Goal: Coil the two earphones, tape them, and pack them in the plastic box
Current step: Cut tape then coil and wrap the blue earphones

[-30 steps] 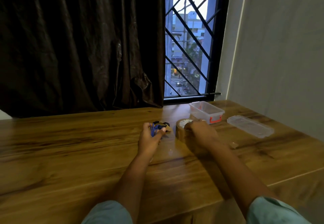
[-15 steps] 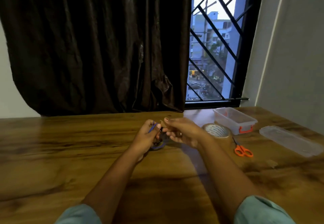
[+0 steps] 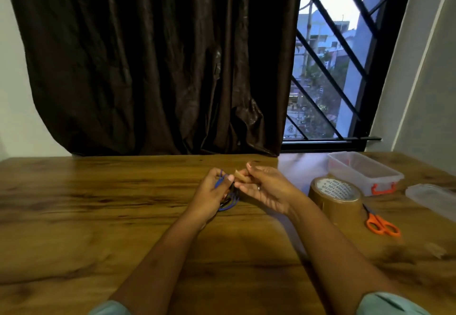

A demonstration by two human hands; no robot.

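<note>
left hand [image 3: 211,194] gripping coiled blue earphone [image 3: 229,203] | right hand [image 3: 264,189] pinching brown tape strip [image 3: 240,178] | tape roll [image 3: 333,205] sitting right

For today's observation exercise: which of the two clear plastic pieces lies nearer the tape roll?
The plastic box with the orange latch, just behind the tape roll; the flat lid lies farther right, apart from it.

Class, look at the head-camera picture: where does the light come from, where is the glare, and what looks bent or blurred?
Head view: daylight comes through the window, upper right; a pale glare lies on the table below it; the wide lens tilts the curtain edges and wall outward; the scissors look soft.
</note>
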